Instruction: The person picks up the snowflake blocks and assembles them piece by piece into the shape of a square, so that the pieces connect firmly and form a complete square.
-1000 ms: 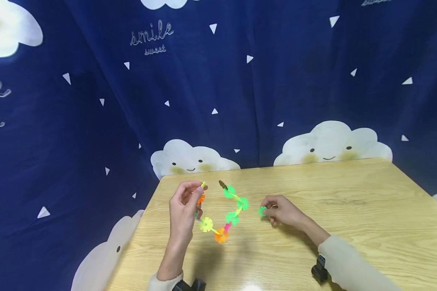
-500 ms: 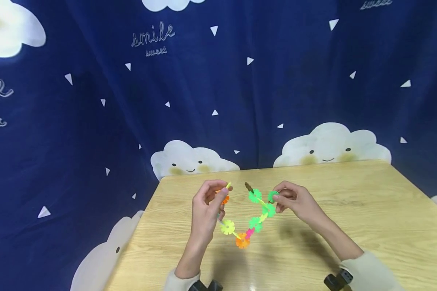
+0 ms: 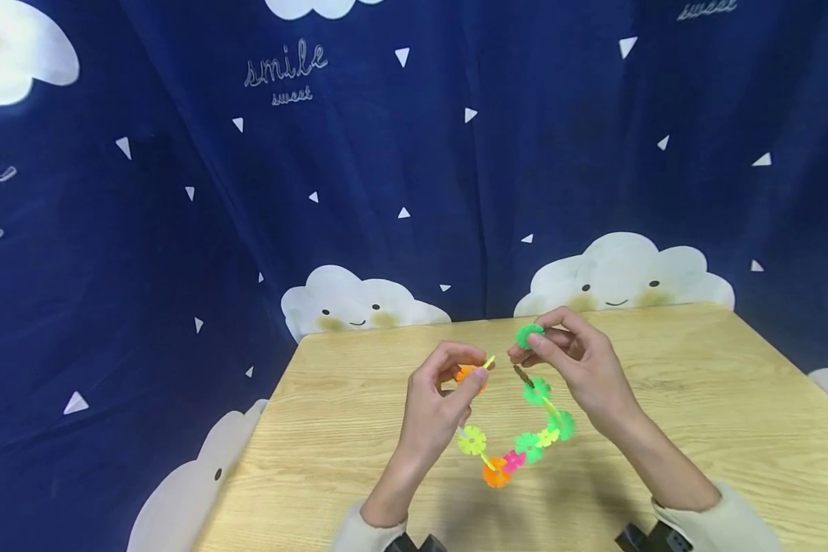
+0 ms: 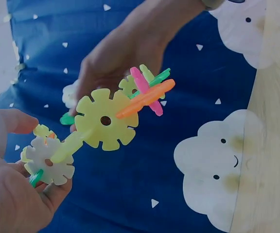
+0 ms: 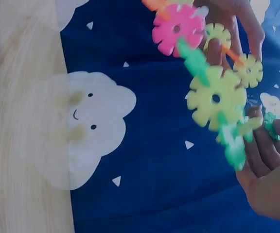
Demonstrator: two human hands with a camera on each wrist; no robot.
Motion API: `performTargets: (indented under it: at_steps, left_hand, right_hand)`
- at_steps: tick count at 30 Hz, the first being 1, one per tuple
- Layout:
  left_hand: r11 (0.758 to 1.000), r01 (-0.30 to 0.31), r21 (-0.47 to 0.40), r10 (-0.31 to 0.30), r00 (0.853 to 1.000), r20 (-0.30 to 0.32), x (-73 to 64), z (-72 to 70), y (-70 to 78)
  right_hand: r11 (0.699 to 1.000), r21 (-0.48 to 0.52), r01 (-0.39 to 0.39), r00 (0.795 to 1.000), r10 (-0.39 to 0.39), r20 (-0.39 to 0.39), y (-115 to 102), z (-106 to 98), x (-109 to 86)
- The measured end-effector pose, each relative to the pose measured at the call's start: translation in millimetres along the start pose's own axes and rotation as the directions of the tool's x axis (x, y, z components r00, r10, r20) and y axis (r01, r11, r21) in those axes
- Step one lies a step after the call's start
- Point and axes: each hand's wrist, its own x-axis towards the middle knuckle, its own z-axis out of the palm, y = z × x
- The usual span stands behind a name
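A curved chain of interlocking plastic snowflake discs (image 3: 529,448) hangs above the table in yellow, orange, pink, green and brown. With thumb and fingers, my left hand (image 3: 436,410) pinches the yellow disc (image 3: 489,362) at one end, an orange disc (image 3: 465,374) beside it. My right hand (image 3: 586,372) pinches a loose green disc (image 3: 529,335) between thumb and fingers. Just below those fingertips is the brown disc (image 3: 524,376) at the chain's other end; whether they touch it I cannot tell. The left wrist view shows a whitish disc (image 4: 62,175) close to the left palm.
A light wooden table (image 3: 697,406) lies beneath both hands. Behind it hangs a dark blue curtain (image 3: 386,161) printed with clouds and small triangles. Wrist cameras (image 3: 652,538) are strapped near both sleeves.
My left hand has carried the chain to the right. My right hand has risen with the green disc, moving rightward and up to the brown end of the chain.
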Motion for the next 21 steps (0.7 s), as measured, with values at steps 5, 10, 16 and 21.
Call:
performTargets:
  at_steps: [5,10,16,21]
  left_hand:
    - [0.999,-0.030,0.026,0.030,0.999,0.017,-0.6,3.8,-1.5]
    - [0.992,-0.061,0.108,0.059,0.998,0.015,-1.0,5.0,-3.9]
    - [0.970,-0.110,0.217,0.110,0.994,0.011,-1.3,6.2,-4.2]
    - [0.960,-0.136,0.244,0.133,0.991,0.026,-2.2,7.9,-5.2]
  right_hand:
    - [1.000,0.024,0.017,0.999,-0.018,0.050,-4.4,3.4,-2.9]
    - [0.999,0.042,0.014,0.996,-0.018,0.091,-4.5,3.9,-8.7]
    - [0.998,0.050,0.037,0.989,-0.044,0.144,-5.9,4.0,-12.4]
    - [0.999,0.043,0.031,0.987,-0.037,0.159,-6.9,3.6,-13.7]
